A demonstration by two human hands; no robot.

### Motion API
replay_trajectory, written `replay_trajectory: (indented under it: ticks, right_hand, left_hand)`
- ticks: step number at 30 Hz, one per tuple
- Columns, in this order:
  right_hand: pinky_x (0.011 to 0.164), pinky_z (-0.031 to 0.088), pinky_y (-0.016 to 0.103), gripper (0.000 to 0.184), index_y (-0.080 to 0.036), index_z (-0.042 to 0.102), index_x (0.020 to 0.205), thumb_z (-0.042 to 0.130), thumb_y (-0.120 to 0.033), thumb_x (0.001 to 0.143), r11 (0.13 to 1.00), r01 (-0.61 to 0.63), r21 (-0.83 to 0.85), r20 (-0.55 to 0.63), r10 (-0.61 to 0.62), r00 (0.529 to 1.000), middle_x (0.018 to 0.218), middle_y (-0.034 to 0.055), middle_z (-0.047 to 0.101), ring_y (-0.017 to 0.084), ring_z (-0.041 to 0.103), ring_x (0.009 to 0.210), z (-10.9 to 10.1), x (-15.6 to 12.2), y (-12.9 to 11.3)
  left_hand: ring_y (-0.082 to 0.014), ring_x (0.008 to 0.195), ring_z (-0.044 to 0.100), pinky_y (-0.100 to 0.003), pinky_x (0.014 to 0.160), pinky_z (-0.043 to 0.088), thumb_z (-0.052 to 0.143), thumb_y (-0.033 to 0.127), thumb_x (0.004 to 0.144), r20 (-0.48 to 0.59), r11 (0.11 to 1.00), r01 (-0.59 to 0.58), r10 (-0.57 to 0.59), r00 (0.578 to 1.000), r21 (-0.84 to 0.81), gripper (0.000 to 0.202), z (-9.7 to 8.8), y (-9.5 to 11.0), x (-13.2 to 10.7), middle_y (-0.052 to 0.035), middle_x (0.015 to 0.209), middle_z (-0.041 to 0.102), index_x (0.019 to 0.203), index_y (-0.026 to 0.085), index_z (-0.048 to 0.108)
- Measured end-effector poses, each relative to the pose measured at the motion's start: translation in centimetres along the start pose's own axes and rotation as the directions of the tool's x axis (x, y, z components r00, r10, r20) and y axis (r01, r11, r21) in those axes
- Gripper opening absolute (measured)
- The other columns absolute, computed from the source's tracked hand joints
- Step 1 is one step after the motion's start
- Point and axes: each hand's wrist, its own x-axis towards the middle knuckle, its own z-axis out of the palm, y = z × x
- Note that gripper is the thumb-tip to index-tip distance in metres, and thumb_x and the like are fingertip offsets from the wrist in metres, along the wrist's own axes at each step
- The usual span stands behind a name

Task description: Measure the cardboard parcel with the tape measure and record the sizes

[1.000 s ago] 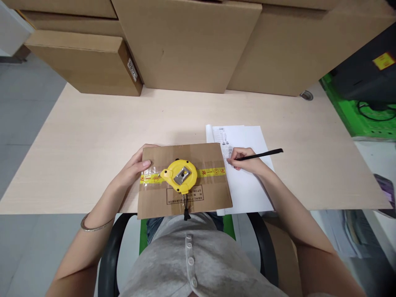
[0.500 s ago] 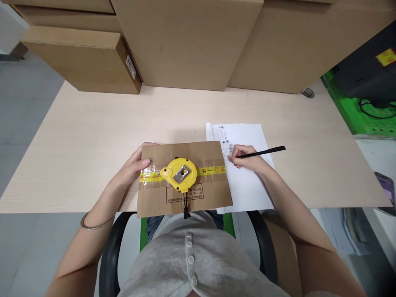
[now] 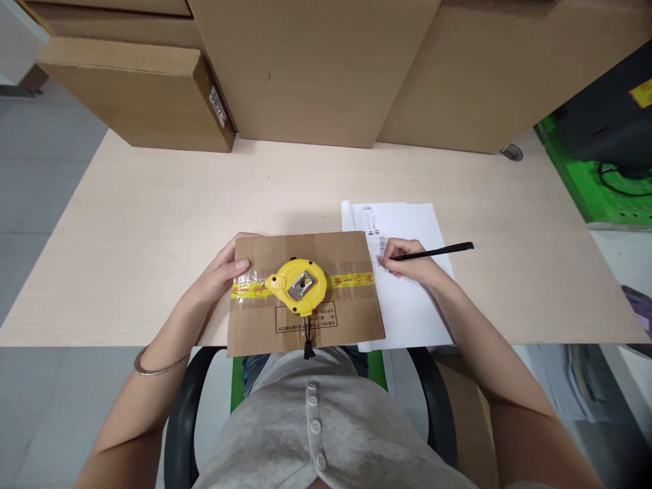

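Note:
A small cardboard box (image 3: 336, 312) sealed with yellow printed tape lies at the desk's near edge. A round yellow tape measure (image 3: 301, 286) rests on top of it. My left hand (image 3: 219, 277) rests against the box's left side, thumb on the top, fingers lying loose. My right hand (image 3: 407, 263) pinches a black pen (image 3: 439, 251), its tip on a white printed sheet (image 3: 407, 299) just right of the box.
Several large cardboard boxes (image 3: 316, 68) stand along the back of the light wooden desk (image 3: 153, 224). A green crate (image 3: 585, 176) with dark equipment sits at the right. A black chair arm (image 3: 178, 421) shows below, and a metal grommet (image 3: 511, 152) lies at the back right.
The view has shifted slightly. Both hands, the box and the pen stay almost where they were.

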Motion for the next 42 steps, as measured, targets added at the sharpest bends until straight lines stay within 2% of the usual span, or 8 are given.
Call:
replay_trajectory:
  ticks: [8, 16, 20, 27, 31, 36, 39, 42]
  right_hand:
    - [0.042, 0.036, 0.023, 0.034, -0.023, 0.051, 0.061, 0.08, -0.036, 0.072, 1.0, -0.008, -0.003, 0.002, 0.008, 1.0, 0.05, -0.0037, 0.055, 0.008, 0.047, 0.042, 0.0, -0.1, -0.1]
    - [0.043, 0.036, 0.024, 0.036, -0.023, 0.05, 0.061, 0.081, -0.038, 0.073, 1.0, -0.007, -0.012, 0.002, 0.007, 1.0, 0.05, -0.0039, 0.055, 0.009, 0.047, 0.044, 0.0, -0.2, 0.0]
    - [0.043, 0.035, 0.024, 0.038, -0.023, 0.05, 0.06, 0.082, -0.039, 0.071, 0.999, -0.014, -0.035, 0.014, 0.015, 1.0, 0.049, -0.004, 0.054, 0.009, 0.046, 0.043, 0.0, -0.1, 0.1]
    - [0.048, 0.04, 0.029, 0.053, -0.025, 0.046, 0.062, 0.075, -0.065, 0.08, 0.987, -0.074, -0.141, -0.023, 0.071, 0.997, 0.047, -0.0025, 0.054, 0.011, 0.045, 0.043, -0.6, -0.3, 0.1]
    - [0.052, 0.036, 0.032, 0.063, -0.025, 0.04, 0.052, 0.065, -0.069, 0.091, 0.924, -0.187, -0.334, -0.101, 0.162, 0.982, 0.04, -0.0003, 0.047, 0.013, 0.044, 0.042, -1.4, -1.2, -0.9]
    - [0.055, 0.028, 0.035, 0.06, -0.025, 0.043, 0.048, 0.07, -0.055, 0.092, 0.753, -0.294, -0.588, -0.245, 0.18, 0.953, 0.047, 0.0048, 0.051, 0.019, 0.047, 0.049, -0.2, -2.0, -2.4]
    - [0.063, 0.028, 0.036, 0.038, -0.022, 0.06, 0.071, 0.067, -0.052, 0.094, 0.662, -0.329, -0.673, -0.365, 0.088, 0.927, 0.065, 0.0114, 0.065, 0.028, 0.06, 0.065, 1.1, -2.4, -3.9]
    - [0.072, 0.032, 0.039, 0.035, -0.021, 0.062, 0.115, 0.055, -0.052, 0.102, 0.626, -0.312, -0.715, -0.428, -0.038, 0.903, 0.118, 0.0207, 0.073, 0.038, 0.066, 0.102, 2.0, -3.1, -6.1]
  left_hand:
    - [-0.0275, 0.095, 0.069, -0.029, 0.067, 0.051, 0.079, 0.054, 0.075, 0.021, 1.0, -0.015, 0.014, 1.0, 0.023, 0.053, -0.1, 0.1, 0.2, -0.0079, 0.11, 0.073, 0.115, 0.021, 0.068]
    - [-0.0218, 0.077, 0.064, -0.03, 0.066, 0.051, 0.077, 0.052, 0.077, 0.013, 1.0, -0.01, 0.01, 1.0, 0.02, 0.05, 0.1, 0.2, 0.0, -0.0051, 0.096, 0.071, 0.116, 0.022, 0.067]
    - [-0.0229, 0.083, 0.066, -0.029, 0.066, 0.051, 0.078, 0.052, 0.077, 0.024, 1.0, -0.013, 0.012, 1.0, 0.017, 0.05, -0.3, -0.1, 0.2, -0.0067, 0.106, 0.072, 0.116, 0.022, 0.067]
    - [-0.0284, 0.097, 0.07, -0.03, 0.069, 0.052, 0.078, 0.055, 0.078, 0.057, 0.999, -0.04, 0.039, 0.998, 0.019, 0.055, -1.0, -0.9, 0.6, -0.0089, 0.114, 0.073, 0.121, 0.022, 0.067]
    - [-0.0296, 0.106, 0.069, -0.03, 0.073, 0.053, 0.079, 0.053, 0.079, 0.045, 0.999, -0.047, 0.047, 0.998, 0.021, 0.056, -0.3, -0.2, 0.3, -0.009, 0.119, 0.072, 0.125, 0.024, 0.068]
    - [-0.0272, 0.108, 0.066, -0.031, 0.082, 0.053, 0.08, 0.052, 0.081, 0.042, 0.99, -0.114, 0.11, 0.993, 0.089, 0.053, -0.1, 0.6, 0.2, -0.0072, 0.123, 0.071, 0.126, 0.025, 0.07]
    - [-0.0257, 0.114, 0.064, -0.032, 0.092, 0.051, 0.077, 0.05, 0.087, 0.072, 0.972, -0.167, 0.157, 0.985, 0.162, 0.052, -0.4, 0.9, 0.2, -0.0026, 0.125, 0.071, 0.133, 0.028, 0.066]
    - [-0.0236, 0.134, 0.055, -0.031, 0.104, 0.044, 0.073, 0.045, 0.094, 0.117, 0.953, -0.23, 0.21, 0.971, 0.199, 0.055, -0.7, 1.1, 0.1, 0.0043, 0.143, 0.065, 0.146, 0.037, 0.057]
